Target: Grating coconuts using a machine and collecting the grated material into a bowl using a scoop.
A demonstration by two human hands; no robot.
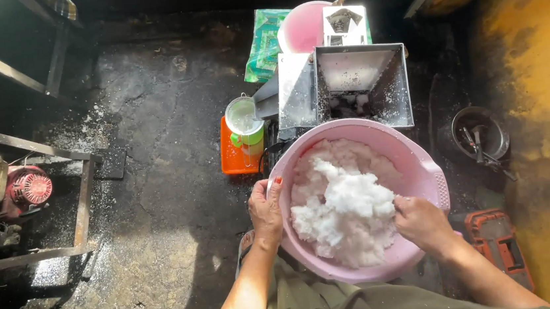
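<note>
A pink plastic basin [421,161] sits tilted on my lap, heaped with white shredded pulp [346,208]. My left hand [266,208] grips the basin's left rim, thumb over the edge. Inside the basin at its right, my right hand [420,222] has its fingers pushed into the white pulp. Just beyond the basin stands a metal grating machine with a square steel hopper [362,84] that holds some white bits.
A green-and-white jug [245,127] stands on an orange tray [232,158] left of the machine. A small red engine [26,189] sits in a metal frame at far left. A dark metal bowl with tools [480,133] lies right, near the yellow wall [541,85].
</note>
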